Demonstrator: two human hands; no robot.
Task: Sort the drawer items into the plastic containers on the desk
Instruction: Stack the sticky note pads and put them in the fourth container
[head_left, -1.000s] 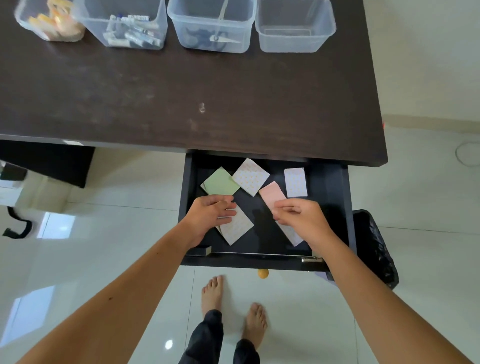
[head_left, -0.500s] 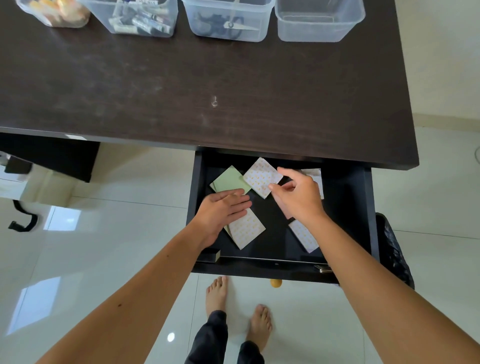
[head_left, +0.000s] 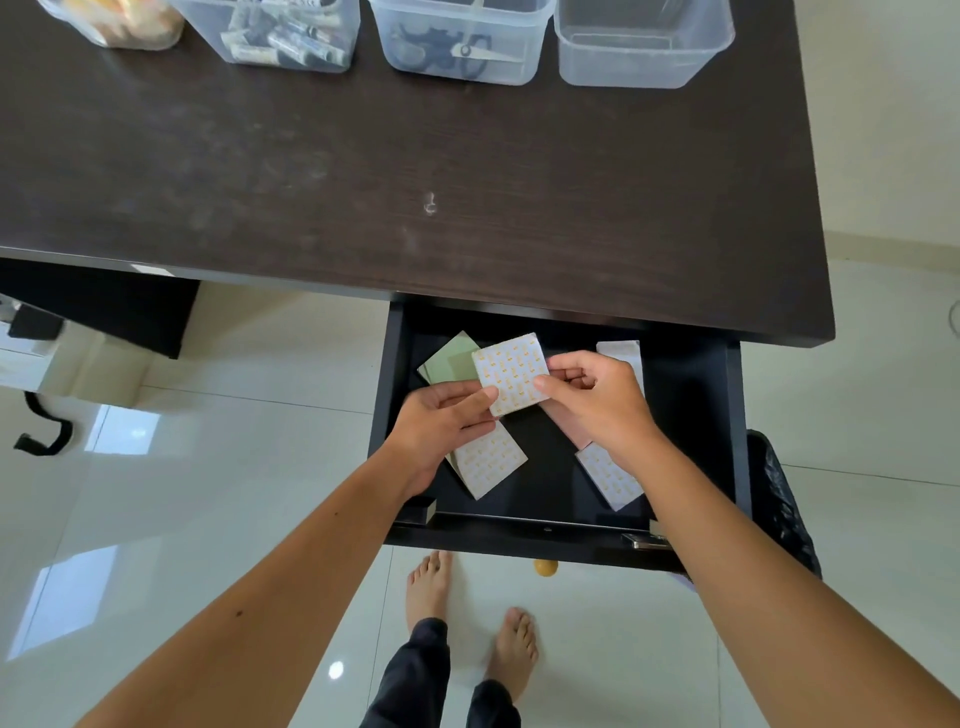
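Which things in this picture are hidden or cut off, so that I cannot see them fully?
- Pink pad, head view: mostly under the right hand.
- Green pad: partly under the dotted pad.
- Leftmost container: cut by the top edge.
- Scissors container: contents blurred through plastic.

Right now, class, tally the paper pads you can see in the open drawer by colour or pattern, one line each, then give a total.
White pads with orange dots: 3, one held up, one lower left, one lower right
Green pad: 1
Pink pad: 1, mostly hidden by the right hand
Plain white pad: 1
Total: 6
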